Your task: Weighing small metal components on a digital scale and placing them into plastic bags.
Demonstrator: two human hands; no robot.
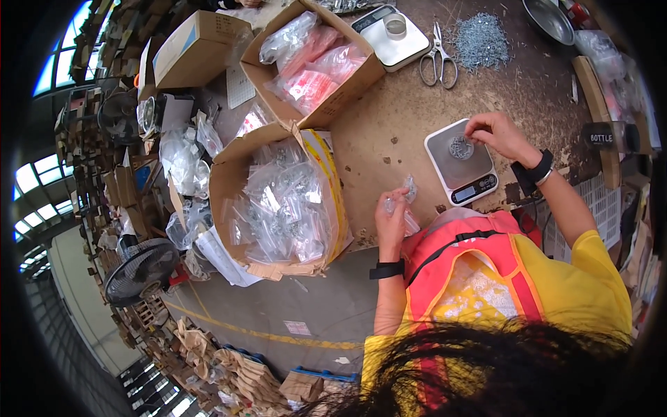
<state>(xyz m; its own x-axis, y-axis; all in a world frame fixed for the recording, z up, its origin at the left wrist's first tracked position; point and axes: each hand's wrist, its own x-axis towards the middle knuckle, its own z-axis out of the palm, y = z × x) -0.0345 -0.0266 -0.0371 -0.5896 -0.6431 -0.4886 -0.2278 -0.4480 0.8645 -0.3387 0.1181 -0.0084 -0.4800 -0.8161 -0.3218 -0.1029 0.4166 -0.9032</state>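
Observation:
A white kitchen scale stands on the table in front of me, with a small clear cup of screws on its grey pan. My right hand is over the pan, thumb and fingers pinched together at the cup's rim. Whether they grip the rim or a small piece is too small to tell. To the left of the scale, near the table edge, my left hand is closed on a clear plastic bag. Small contents seem to show in the bag's upper end.
An open carton of filled clear bags stands at left; behind it another carton holds clear and red-printed bags. At the back are a second scale, scissors, a screw pile and a metal bowl. A fan stands far left.

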